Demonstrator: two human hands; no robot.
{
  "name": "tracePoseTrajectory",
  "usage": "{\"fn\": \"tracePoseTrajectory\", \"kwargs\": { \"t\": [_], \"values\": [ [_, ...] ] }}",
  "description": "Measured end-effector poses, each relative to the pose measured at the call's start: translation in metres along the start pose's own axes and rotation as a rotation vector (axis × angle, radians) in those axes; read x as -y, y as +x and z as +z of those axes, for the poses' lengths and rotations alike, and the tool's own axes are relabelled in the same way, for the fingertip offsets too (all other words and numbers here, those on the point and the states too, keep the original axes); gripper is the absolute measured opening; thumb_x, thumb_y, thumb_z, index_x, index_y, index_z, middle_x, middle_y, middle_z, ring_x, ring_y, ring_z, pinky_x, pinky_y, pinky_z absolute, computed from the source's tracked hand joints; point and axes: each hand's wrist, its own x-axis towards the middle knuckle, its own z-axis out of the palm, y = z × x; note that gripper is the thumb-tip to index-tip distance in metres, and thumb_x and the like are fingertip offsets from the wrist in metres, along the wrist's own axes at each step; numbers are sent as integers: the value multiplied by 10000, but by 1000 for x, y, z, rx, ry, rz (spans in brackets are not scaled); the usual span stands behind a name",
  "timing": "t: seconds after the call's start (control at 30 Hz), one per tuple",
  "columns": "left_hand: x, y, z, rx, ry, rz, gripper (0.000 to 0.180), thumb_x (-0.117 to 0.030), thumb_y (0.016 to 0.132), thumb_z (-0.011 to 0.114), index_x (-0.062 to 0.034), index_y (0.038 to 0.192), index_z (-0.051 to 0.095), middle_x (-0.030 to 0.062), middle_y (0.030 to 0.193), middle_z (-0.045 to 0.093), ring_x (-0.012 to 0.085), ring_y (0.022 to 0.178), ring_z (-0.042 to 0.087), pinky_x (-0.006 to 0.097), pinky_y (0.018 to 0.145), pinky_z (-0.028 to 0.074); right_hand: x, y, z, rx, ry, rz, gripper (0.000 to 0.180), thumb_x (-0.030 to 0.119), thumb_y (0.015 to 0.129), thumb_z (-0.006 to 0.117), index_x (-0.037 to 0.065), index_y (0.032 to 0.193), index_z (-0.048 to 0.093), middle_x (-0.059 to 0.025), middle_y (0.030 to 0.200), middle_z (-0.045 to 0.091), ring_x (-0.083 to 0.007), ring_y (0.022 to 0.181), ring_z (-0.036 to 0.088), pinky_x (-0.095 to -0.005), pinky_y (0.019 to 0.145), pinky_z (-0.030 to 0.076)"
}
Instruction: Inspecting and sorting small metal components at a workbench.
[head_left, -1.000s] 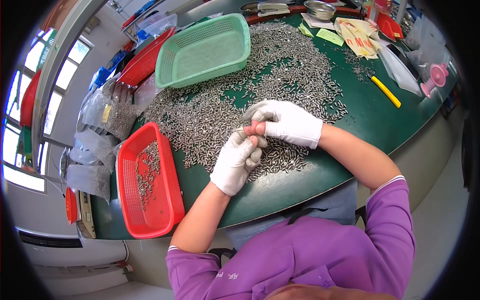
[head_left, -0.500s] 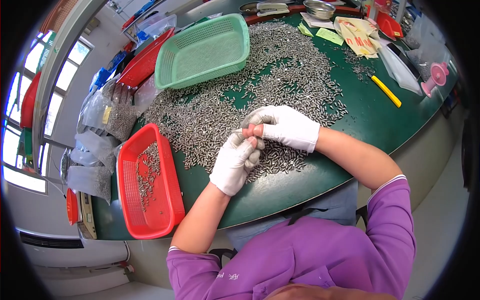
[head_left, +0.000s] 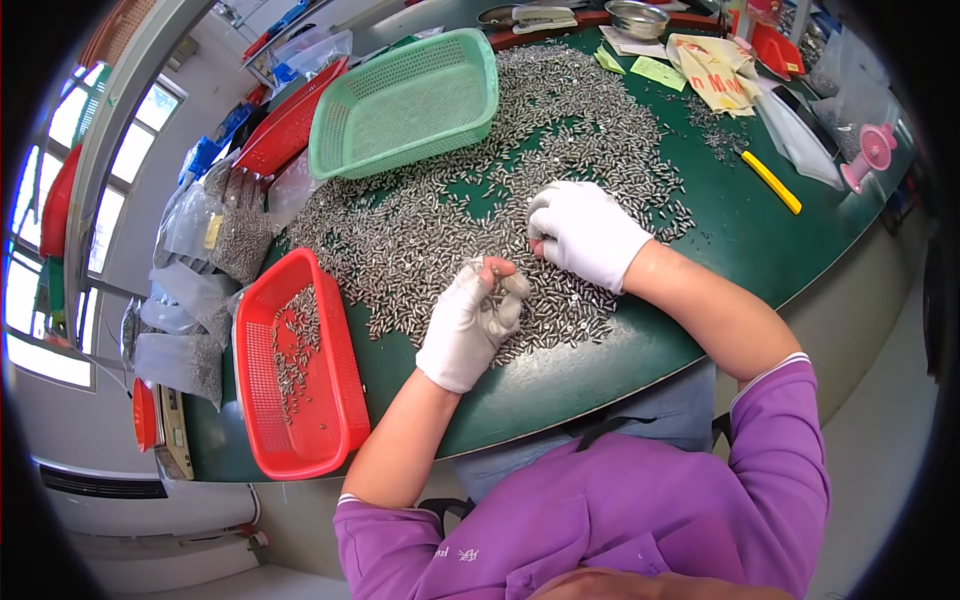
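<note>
A wide spread of small silvery metal pieces, pin-like or screw-like [head_left: 400,230], covers much of the green table. Over its near edge is my left hand [head_left: 465,330], in a white glove with bare fingertips. Its thumb and forefinger are pinched together and its other fingers curl toward the palm; whatever sits between them is too small to name. My right hand [head_left: 588,235], gloved the same way, is low over the pieces to the right, back turned up. Its fingers bend down and in, their tips partly hidden at the pile.
A red basket [head_left: 350,400] with some metal pieces stands left of my left forearm. Beyond the spread sits a green basket [head_left: 400,160]. Filled plastic bags [head_left: 180,362] line the left edge. At the right lie a yellow-handled cutter [head_left: 772,183] and a pink spool-like stand [head_left: 875,150].
My right hand has parted from the left, moving right and slightly away, down toward the pieces. The left hand stays nearly in place, still pinched.
</note>
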Motion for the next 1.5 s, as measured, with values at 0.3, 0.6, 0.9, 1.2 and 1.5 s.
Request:
{"fn": "tracePoseTrajectory", "kwargs": {
  "t": [0.3,0.6,0.9,1.2,1.5],
  "values": [
    [2,2,-3,6,32,38,213,-274,931,519,-88,1033,523,38,895,567,82,648,492,197,563,405,-1,0,-7,107,-12,10,109,218,714,631,135,762,684,-54,891,624,-254,904,581,-385,776,473],
    [1,1,0,25,-2,28,170,-220,916,552,-99,1028,514,34,871,557,65,609,440,187,527,362,3,5,-10,12,344,85,142,190,783,604,59,836,616,-101,919,610,-279,894,586,-366,802,472],
    [2,1,4,49,23,27,157,-167,904,575,-81,1019,510,22,841,551,44,575,404,166,498,321,13,6,-6,-49,494,-100,126,122,781,635,51,883,610,-87,967,597,-245,943,575,-337,842,461],
    [2,0,4,36,78,31,184,-223,908,576,-81,1004,509,20,830,544,53,591,433,174,501,329,9,4,-5,-21,333,-46,162,138,760,635,67,906,645,-96,984,611,-282,931,586,-366,829,477],
    [2,0,-1,-12,94,9,247,-290,944,497,-73,1062,513,41,870,566,74,656,511,186,583,429,5,0,3,25,-1,-54,113,169,692,645,69,744,628,-78,889,617,-275,874,584,-383,780,469]
  ]
}}
